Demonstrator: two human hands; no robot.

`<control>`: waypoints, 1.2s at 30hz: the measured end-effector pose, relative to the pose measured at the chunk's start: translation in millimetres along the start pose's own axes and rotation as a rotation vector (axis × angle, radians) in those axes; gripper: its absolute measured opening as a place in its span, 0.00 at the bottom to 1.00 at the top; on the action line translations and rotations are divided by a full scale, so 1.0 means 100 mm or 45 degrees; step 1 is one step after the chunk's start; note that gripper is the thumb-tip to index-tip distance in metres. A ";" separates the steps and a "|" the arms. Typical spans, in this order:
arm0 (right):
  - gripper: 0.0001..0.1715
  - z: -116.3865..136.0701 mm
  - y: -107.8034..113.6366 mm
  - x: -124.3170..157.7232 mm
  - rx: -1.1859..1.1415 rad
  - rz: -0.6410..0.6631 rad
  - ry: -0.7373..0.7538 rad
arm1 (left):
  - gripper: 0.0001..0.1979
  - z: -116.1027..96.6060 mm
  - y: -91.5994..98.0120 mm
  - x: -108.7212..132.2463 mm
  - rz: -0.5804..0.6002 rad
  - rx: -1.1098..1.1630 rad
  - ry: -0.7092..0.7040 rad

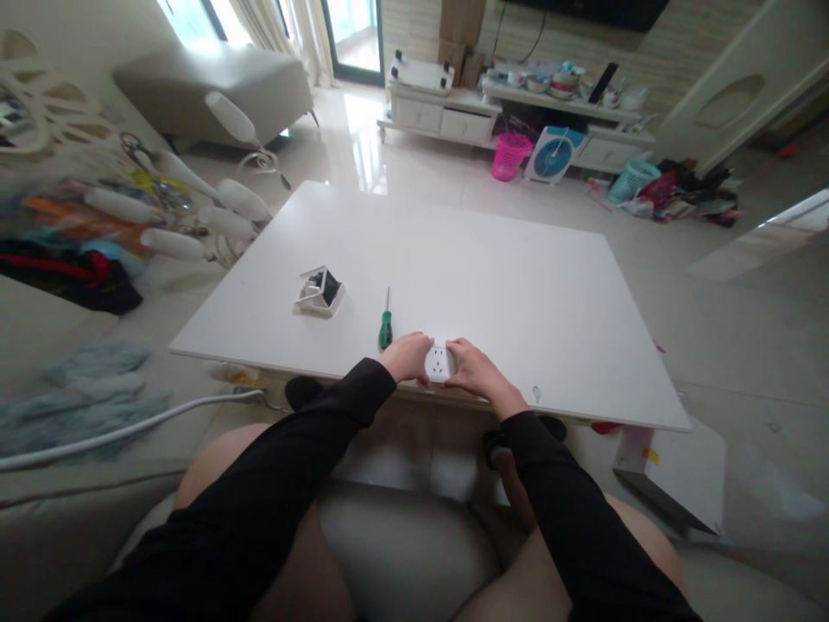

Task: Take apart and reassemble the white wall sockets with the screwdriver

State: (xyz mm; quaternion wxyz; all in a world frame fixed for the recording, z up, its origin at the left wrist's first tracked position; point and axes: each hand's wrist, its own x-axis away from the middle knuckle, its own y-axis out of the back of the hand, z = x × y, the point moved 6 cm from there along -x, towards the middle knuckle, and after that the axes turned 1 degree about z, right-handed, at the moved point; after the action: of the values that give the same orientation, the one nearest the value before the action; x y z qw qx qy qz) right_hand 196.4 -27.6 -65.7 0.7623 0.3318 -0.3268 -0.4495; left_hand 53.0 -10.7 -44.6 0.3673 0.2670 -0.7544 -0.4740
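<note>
A white wall socket (439, 364) with dark slots faces up at the near edge of the white table (518, 285). My left hand (409, 356) grips its left side, thumb and fingers curled at the edge. On the opposite side my right hand (471, 366) grips it the same way. Just left of my left hand lies a screwdriver (386, 328) with a green and black handle, its shaft pointing away from me. Farther left stands a small clear plastic box (319, 292), its lid tilted up, with dark items inside that I cannot make out.
A small pale loop-shaped item (536, 393) lies near the table's front edge at right. A lamp (226, 207) with several white shades stands by the left edge. Across the floor are a pink basket (511, 155), a blue fan (553, 155) and a low white cabinet (466, 125).
</note>
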 end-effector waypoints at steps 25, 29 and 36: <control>0.33 0.55 0.03 0.18 0.392 -0.040 0.075 | 0.50 0.33 0.18 0.13 0.162 0.112 0.183; 0.27 0.79 -0.16 0.28 0.529 -0.026 0.142 | 0.40 0.32 0.29 0.16 0.143 0.130 0.179; 0.18 0.69 -0.17 0.20 0.593 -0.074 0.054 | 0.33 0.24 0.30 0.16 0.131 0.149 0.132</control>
State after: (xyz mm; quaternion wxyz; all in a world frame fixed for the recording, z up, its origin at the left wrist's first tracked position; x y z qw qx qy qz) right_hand 141.2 -66.1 -36.2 0.6588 0.5172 -0.3958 -0.3765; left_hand 22.2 1.8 -19.4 0.4135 0.2730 -0.7736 -0.3950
